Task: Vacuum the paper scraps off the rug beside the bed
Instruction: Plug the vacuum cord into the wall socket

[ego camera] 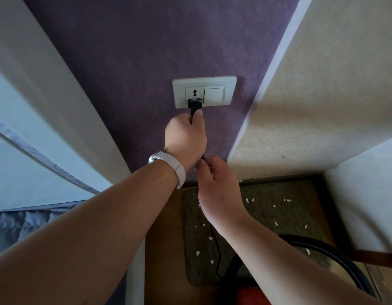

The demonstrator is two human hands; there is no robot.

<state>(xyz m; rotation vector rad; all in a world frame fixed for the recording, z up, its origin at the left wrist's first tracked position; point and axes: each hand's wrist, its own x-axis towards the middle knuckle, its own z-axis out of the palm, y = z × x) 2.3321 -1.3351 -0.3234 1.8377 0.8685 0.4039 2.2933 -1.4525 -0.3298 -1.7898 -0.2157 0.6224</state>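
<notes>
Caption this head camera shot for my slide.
Left hand holds the plug at the wall socket; right hand pinches the cord.

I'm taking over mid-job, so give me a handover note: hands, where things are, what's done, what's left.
Left hand grips the black plug at the white wall socket; full seating unclear.
Right hand pinches the black cord below it.
White paper scraps lie scattered on the grey-green shaggy rug; black ribbed hose and red vacuum body at its near end.
Done: nothing vacuumed.
Left: confirm plug, vacuum scraps.
</notes>
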